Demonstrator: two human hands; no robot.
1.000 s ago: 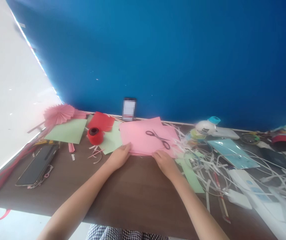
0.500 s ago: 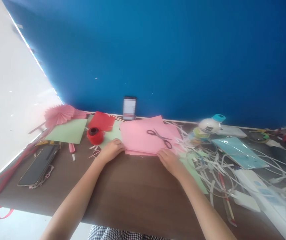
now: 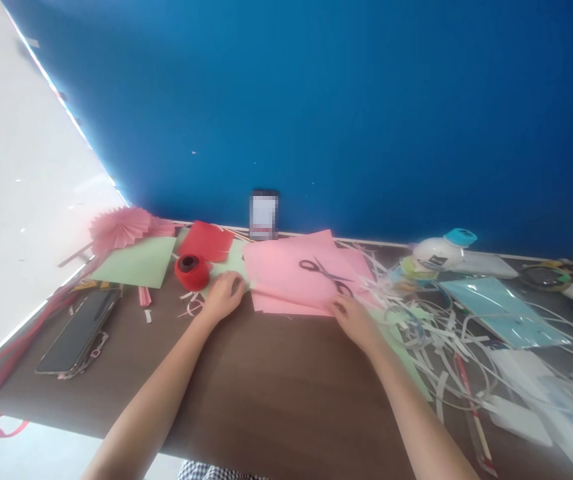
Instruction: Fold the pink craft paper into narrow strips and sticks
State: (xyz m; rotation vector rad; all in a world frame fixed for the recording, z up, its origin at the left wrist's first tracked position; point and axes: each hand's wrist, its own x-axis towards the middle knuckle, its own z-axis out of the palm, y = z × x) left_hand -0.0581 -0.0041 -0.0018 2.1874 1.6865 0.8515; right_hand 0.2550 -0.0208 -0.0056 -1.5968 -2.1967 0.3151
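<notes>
A stack of pink paper sheets (image 3: 291, 280) lies on the brown table (image 3: 276, 387) with black scissors (image 3: 327, 273) resting on top. My left hand (image 3: 223, 295) sits at the stack's left edge, fingers curled against the paper and a light green sheet (image 3: 226, 270). My right hand (image 3: 353, 319) rests on the stack's lower right corner, fingers bent down onto the paper. Whether either hand pinches a sheet is unclear.
A red tape roll (image 3: 192, 271), red paper (image 3: 206, 241) and a pink paper fan (image 3: 119, 227) lie left. A phone (image 3: 79, 331) lies near the left edge; another phone (image 3: 263, 215) leans on the blue wall. White paper strips (image 3: 431, 327), a glue bottle (image 3: 436, 253) and a teal packet (image 3: 501, 303) crowd the right.
My left hand has slid left from the pink stack's front edge to its left corner. My right hand has moved right along the stack's front edge. The camera view has shifted slightly.
</notes>
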